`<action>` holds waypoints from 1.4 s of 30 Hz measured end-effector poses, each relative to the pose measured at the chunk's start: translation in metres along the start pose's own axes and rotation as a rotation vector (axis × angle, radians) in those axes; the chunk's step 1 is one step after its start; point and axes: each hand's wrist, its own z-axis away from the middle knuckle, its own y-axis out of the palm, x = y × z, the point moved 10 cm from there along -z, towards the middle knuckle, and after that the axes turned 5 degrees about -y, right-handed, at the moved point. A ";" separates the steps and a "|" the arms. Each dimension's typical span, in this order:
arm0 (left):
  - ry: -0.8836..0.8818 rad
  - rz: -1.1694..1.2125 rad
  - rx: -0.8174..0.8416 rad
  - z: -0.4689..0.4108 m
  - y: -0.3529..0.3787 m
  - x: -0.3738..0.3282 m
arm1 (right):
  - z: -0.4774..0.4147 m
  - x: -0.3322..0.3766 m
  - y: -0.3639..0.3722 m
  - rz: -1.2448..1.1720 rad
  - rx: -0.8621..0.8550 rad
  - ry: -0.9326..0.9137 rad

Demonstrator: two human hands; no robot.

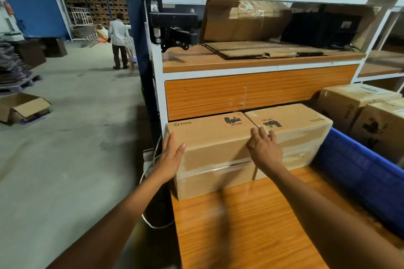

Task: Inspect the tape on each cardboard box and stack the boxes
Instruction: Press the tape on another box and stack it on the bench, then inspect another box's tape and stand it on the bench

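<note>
Open carton [24,107]: on the floor, well to the left of the left PICO box.
Standing person [119,37]: far behind and left of that box, back turned.
Left hand [171,157]: fingers straight and together, laid flat against the box's left end, curled round nothing.
Left PICO box [212,144]: on the wooden table [251,225], clear tape [218,168] running across its front face.
Right hand [264,148]: at the box's upper right corner, straight fingers spread over the top edge, not pinching.
Right PICO box [299,133]: touching the left box's right end.
Blue crate [358,170]: further right, past the second box.
</note>
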 end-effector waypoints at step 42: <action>1.449 0.042 1.441 0.921 0.459 -0.271 | 1.127 -0.133 -0.116 -0.205 -0.736 1.699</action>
